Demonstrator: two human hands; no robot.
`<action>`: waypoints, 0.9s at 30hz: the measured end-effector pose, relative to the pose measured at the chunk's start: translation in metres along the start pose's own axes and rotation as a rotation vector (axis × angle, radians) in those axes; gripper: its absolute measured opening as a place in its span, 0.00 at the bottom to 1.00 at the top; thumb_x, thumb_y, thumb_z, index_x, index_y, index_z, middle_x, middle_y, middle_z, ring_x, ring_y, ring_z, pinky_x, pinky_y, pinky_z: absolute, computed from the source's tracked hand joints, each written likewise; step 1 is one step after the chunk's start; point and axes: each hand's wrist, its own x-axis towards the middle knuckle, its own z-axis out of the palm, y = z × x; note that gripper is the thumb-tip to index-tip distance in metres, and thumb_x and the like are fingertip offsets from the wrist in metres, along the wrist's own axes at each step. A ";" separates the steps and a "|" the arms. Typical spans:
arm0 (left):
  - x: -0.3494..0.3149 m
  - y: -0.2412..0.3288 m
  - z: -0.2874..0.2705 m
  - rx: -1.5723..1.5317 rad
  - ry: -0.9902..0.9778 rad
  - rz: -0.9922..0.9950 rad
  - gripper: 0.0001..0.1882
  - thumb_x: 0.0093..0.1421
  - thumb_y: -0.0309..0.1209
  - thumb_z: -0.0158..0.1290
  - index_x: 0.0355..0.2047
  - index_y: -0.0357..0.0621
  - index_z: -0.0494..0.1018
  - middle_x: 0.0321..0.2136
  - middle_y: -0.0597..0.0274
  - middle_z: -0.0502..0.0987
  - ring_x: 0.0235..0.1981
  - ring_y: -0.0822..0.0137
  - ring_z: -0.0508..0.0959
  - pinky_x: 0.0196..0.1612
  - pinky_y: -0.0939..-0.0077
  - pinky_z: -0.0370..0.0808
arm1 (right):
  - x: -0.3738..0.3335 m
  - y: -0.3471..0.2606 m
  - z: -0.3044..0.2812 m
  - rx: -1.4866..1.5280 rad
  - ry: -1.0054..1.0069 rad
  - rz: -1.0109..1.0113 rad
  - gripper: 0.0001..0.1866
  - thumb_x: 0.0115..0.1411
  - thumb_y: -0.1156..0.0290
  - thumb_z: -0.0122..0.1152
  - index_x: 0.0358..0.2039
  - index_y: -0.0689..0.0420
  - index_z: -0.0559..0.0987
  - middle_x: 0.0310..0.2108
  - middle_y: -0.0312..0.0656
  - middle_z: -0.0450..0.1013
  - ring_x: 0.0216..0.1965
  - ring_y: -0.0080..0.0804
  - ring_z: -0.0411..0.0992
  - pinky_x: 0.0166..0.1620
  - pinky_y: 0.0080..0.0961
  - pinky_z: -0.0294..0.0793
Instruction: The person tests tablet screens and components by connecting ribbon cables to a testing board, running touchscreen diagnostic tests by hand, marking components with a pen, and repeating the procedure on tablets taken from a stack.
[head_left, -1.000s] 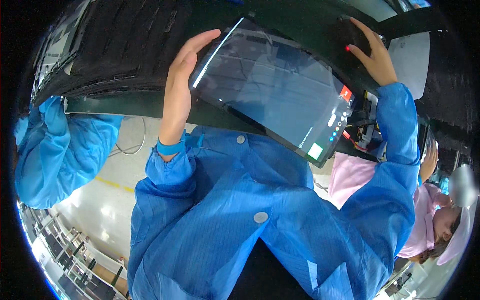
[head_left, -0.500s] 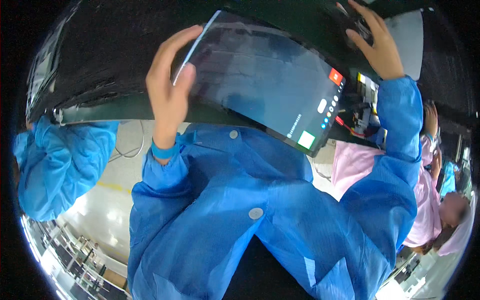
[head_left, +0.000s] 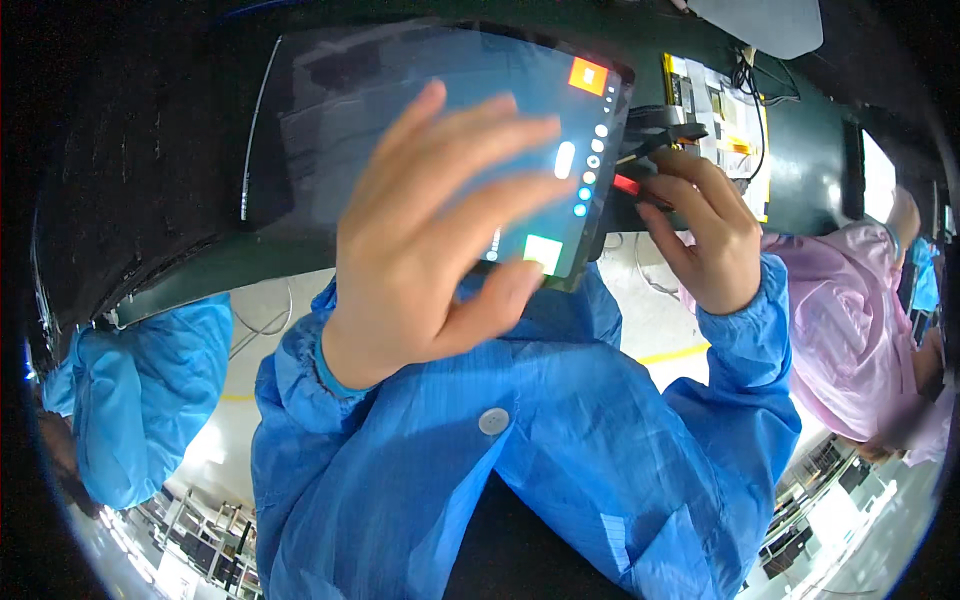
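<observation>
A display panel (head_left: 330, 130), its screen lit with a row of small icons and an orange and a green block, lies across the dark table. My left hand (head_left: 430, 240) hovers over its right half with fingers spread, slightly smeared by motion, holding nothing. Beside the panel's right edge, my right hand (head_left: 710, 225) has thumb and fingers pinched on a small red-and-black piece (head_left: 627, 184). Its exact kind cannot be made out. Black straps or cables (head_left: 680, 132) lie just above those fingers.
Right of the panel sits a yellow-edged board (head_left: 708, 95) with thin black cables. A pale grey sheet (head_left: 765, 22) is at the far right. A person in pink (head_left: 845, 320) sits to my right, and someone in a blue smock (head_left: 150, 390) to my left.
My left hand has let go of the panel's left edge and moved right over the screen. The panel has shifted left and turned flatter. My right hand came down to the red-and-black piece.
</observation>
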 end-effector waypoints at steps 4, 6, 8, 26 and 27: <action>0.034 0.007 0.022 0.231 0.043 -0.098 0.22 0.53 0.34 0.52 0.49 0.40 0.70 0.49 0.51 0.71 0.54 0.52 0.68 0.61 0.57 0.56 | 0.002 0.010 0.005 0.104 0.001 -0.060 0.12 0.46 0.73 0.65 0.31 0.60 0.74 0.37 0.44 0.71 0.36 0.41 0.71 0.37 0.31 0.72; 0.049 0.010 0.037 0.378 0.048 -0.094 0.24 0.52 0.34 0.53 0.49 0.39 0.69 0.49 0.51 0.71 0.53 0.53 0.68 0.60 0.59 0.57 | 0.004 0.012 0.008 0.160 0.004 -0.079 0.12 0.46 0.73 0.65 0.30 0.60 0.72 0.37 0.43 0.71 0.34 0.41 0.71 0.36 0.31 0.72; 0.059 0.011 0.048 0.528 0.052 -0.088 0.25 0.52 0.35 0.54 0.49 0.37 0.68 0.48 0.51 0.71 0.53 0.54 0.68 0.60 0.61 0.58 | 0.006 0.014 0.010 0.159 -0.031 -0.100 0.12 0.46 0.73 0.65 0.30 0.60 0.72 0.36 0.43 0.71 0.34 0.40 0.71 0.36 0.30 0.72; 0.066 -0.011 0.056 0.210 -0.116 -0.191 0.33 0.50 0.31 0.55 0.56 0.37 0.60 0.56 0.47 0.63 0.56 0.51 0.64 0.63 0.61 0.55 | 0.017 0.028 0.004 0.107 -0.204 -0.310 0.13 0.45 0.72 0.62 0.29 0.63 0.69 0.40 0.48 0.70 0.39 0.40 0.72 0.41 0.28 0.73; 0.065 -0.011 0.056 0.209 -0.115 -0.184 0.32 0.50 0.31 0.55 0.56 0.37 0.60 0.56 0.48 0.63 0.56 0.51 0.64 0.63 0.61 0.55 | 0.015 0.028 0.002 0.107 -0.206 -0.315 0.13 0.45 0.72 0.62 0.29 0.63 0.69 0.40 0.48 0.70 0.39 0.40 0.72 0.41 0.28 0.73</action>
